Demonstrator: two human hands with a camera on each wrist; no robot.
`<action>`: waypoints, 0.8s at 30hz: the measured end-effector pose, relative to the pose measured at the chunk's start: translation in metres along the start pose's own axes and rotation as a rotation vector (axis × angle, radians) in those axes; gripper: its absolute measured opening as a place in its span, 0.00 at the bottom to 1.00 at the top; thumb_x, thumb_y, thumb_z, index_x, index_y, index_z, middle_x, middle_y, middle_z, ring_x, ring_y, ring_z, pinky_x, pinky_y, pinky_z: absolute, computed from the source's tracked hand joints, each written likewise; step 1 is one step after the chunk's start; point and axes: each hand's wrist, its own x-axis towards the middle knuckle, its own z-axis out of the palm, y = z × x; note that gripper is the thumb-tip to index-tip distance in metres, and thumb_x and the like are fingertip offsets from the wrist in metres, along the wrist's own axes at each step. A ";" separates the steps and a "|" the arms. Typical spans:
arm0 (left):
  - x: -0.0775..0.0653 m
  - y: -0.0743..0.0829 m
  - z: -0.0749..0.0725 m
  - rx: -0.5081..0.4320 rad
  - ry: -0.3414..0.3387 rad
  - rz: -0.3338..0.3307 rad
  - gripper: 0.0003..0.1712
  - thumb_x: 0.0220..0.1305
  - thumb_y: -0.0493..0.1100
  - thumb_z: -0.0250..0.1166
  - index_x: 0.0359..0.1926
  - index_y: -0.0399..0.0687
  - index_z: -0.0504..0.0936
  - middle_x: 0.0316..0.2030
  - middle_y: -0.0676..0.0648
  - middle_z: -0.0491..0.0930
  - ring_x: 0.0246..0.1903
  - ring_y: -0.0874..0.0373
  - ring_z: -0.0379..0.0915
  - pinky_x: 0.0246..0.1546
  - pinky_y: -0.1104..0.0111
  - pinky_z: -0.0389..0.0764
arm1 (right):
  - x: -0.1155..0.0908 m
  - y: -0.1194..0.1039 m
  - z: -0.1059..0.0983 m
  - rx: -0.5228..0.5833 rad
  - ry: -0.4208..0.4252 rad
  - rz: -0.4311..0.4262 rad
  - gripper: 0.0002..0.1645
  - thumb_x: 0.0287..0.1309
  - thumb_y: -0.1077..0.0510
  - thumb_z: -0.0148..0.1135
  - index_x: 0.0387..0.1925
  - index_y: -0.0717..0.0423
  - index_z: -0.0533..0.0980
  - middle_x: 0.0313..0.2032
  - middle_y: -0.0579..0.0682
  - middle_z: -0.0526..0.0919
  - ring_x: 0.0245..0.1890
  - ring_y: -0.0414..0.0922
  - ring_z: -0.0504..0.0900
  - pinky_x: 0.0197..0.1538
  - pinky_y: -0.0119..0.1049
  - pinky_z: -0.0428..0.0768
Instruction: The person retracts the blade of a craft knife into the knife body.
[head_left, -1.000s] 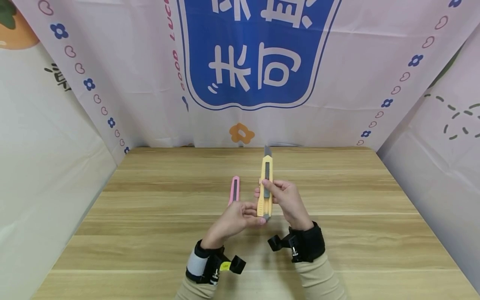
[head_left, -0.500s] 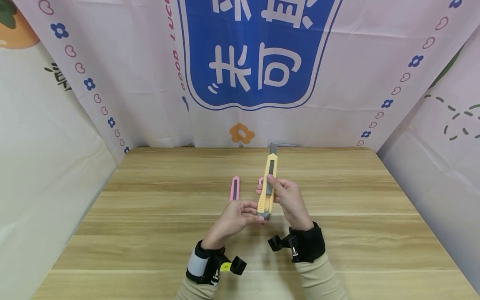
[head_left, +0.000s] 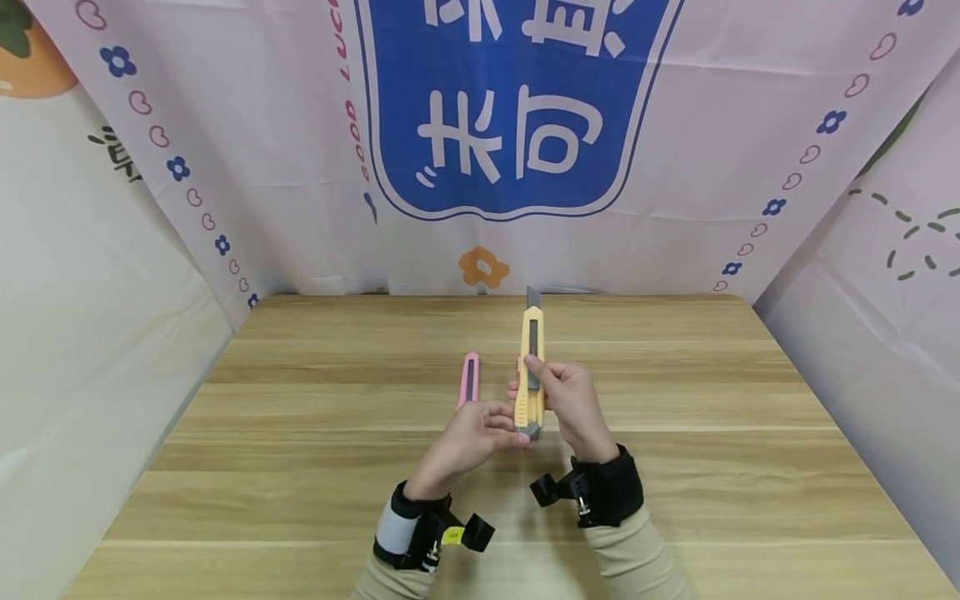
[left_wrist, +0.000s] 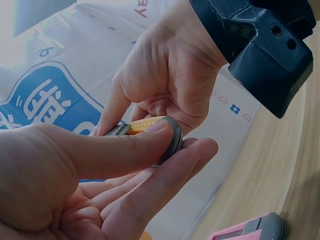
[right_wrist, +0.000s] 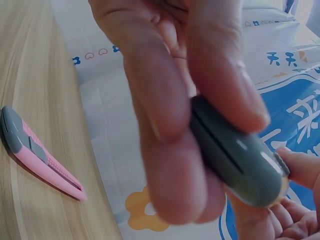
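Observation:
A yellow utility knife (head_left: 529,408) is held up over the table by both hands, its grey blade (head_left: 533,297) extended and pointing away. My left hand (head_left: 474,435) pinches the knife's grey end cap (left_wrist: 172,142) between thumb and fingers, as the left wrist view shows. Farther up the body my right hand (head_left: 576,404) grips the knife, thumb on the grey slider (right_wrist: 282,162). Just beyond my left hand lies a pink utility knife (head_left: 468,379), its near end hidden by that hand. A bit of pink (head_left: 519,364) shows behind the yellow knife.
The wood-grain table (head_left: 300,467) runs back to a printed cloth backdrop (head_left: 300,208) with a blue emblem. Pale cloth walls (head_left: 97,333) stand along both sides. Each wrist wears a black strap (head_left: 611,492) with a small camera mount.
The yellow knife's blade end tilted right, then swung back left to point nearly straight away. My right hand shifted slightly left with it; the left hand and the pink knife stayed nearly still.

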 end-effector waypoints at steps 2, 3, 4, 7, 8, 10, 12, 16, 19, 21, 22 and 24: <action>0.000 0.000 0.000 0.000 -0.006 0.000 0.17 0.59 0.35 0.66 0.49 0.34 0.78 0.41 0.37 0.86 0.42 0.50 0.85 0.47 0.61 0.85 | 0.000 0.000 0.000 0.005 0.002 -0.017 0.24 0.67 0.53 0.57 0.48 0.73 0.77 0.24 0.44 0.89 0.29 0.38 0.88 0.36 0.32 0.87; -0.001 0.001 0.000 -0.002 -0.010 0.002 0.17 0.59 0.35 0.66 0.49 0.34 0.78 0.41 0.37 0.86 0.41 0.50 0.85 0.47 0.61 0.85 | 0.000 0.000 0.000 0.006 0.004 -0.024 0.24 0.67 0.53 0.57 0.48 0.74 0.77 0.25 0.46 0.89 0.28 0.38 0.88 0.35 0.32 0.87; -0.001 0.001 0.000 -0.002 -0.012 0.002 0.17 0.59 0.35 0.66 0.49 0.34 0.78 0.41 0.37 0.86 0.41 0.51 0.85 0.46 0.62 0.85 | 0.000 0.000 -0.001 0.006 0.004 -0.031 0.24 0.67 0.54 0.57 0.48 0.75 0.77 0.25 0.47 0.89 0.28 0.39 0.88 0.34 0.32 0.87; -0.001 0.001 0.000 -0.005 -0.022 0.007 0.16 0.59 0.35 0.66 0.49 0.34 0.78 0.40 0.36 0.86 0.40 0.52 0.86 0.46 0.62 0.85 | 0.000 -0.001 -0.001 0.007 0.003 -0.038 0.25 0.67 0.54 0.57 0.47 0.77 0.76 0.25 0.48 0.89 0.27 0.39 0.88 0.33 0.32 0.87; -0.001 0.000 0.000 -0.008 -0.025 0.009 0.16 0.59 0.35 0.66 0.49 0.33 0.78 0.40 0.36 0.86 0.40 0.52 0.86 0.46 0.62 0.85 | -0.001 -0.001 -0.001 0.008 0.003 -0.039 0.25 0.67 0.54 0.57 0.48 0.77 0.76 0.25 0.47 0.89 0.27 0.40 0.89 0.33 0.32 0.87; -0.001 0.000 0.000 -0.009 -0.028 0.007 0.16 0.60 0.35 0.66 0.49 0.33 0.78 0.41 0.36 0.86 0.40 0.52 0.86 0.46 0.62 0.85 | -0.001 -0.001 -0.001 0.008 0.000 -0.040 0.24 0.66 0.55 0.57 0.47 0.77 0.76 0.24 0.47 0.89 0.28 0.42 0.89 0.33 0.32 0.87; -0.001 0.000 0.000 -0.012 -0.032 0.007 0.16 0.60 0.35 0.66 0.49 0.33 0.78 0.41 0.36 0.86 0.41 0.51 0.86 0.47 0.61 0.85 | -0.001 -0.001 -0.001 0.012 -0.003 -0.043 0.23 0.66 0.56 0.57 0.47 0.76 0.77 0.24 0.47 0.89 0.29 0.43 0.89 0.33 0.32 0.87; -0.001 0.000 -0.001 -0.011 -0.028 0.008 0.17 0.60 0.34 0.65 0.50 0.32 0.78 0.41 0.35 0.86 0.42 0.49 0.85 0.47 0.61 0.85 | -0.001 -0.001 -0.001 0.017 -0.009 -0.048 0.22 0.66 0.56 0.58 0.47 0.76 0.77 0.23 0.46 0.89 0.29 0.42 0.89 0.34 0.33 0.87; -0.001 0.000 -0.002 -0.017 -0.018 -0.004 0.17 0.60 0.34 0.65 0.50 0.33 0.78 0.41 0.36 0.86 0.42 0.50 0.85 0.48 0.60 0.85 | -0.001 0.000 0.000 0.013 -0.006 -0.037 0.23 0.66 0.55 0.58 0.47 0.76 0.77 0.22 0.43 0.88 0.28 0.40 0.89 0.35 0.33 0.87; -0.001 0.001 -0.002 -0.020 -0.008 -0.012 0.17 0.60 0.34 0.66 0.50 0.33 0.78 0.42 0.37 0.86 0.42 0.52 0.86 0.48 0.60 0.85 | 0.000 0.000 0.000 0.000 -0.003 -0.026 0.24 0.66 0.53 0.58 0.47 0.74 0.77 0.24 0.42 0.89 0.29 0.39 0.89 0.36 0.33 0.87; -0.001 0.001 -0.002 -0.023 -0.003 -0.015 0.17 0.60 0.34 0.66 0.50 0.34 0.78 0.42 0.38 0.86 0.41 0.54 0.86 0.48 0.61 0.85 | 0.000 0.000 0.000 -0.006 -0.002 -0.017 0.24 0.66 0.52 0.58 0.47 0.73 0.78 0.25 0.43 0.89 0.30 0.38 0.89 0.37 0.32 0.87; -0.001 0.002 -0.002 -0.019 0.008 -0.015 0.17 0.60 0.35 0.66 0.50 0.34 0.78 0.42 0.39 0.86 0.41 0.57 0.85 0.48 0.62 0.85 | 0.000 0.000 0.000 -0.011 -0.001 0.000 0.25 0.66 0.50 0.58 0.49 0.70 0.78 0.29 0.47 0.90 0.31 0.38 0.89 0.38 0.32 0.87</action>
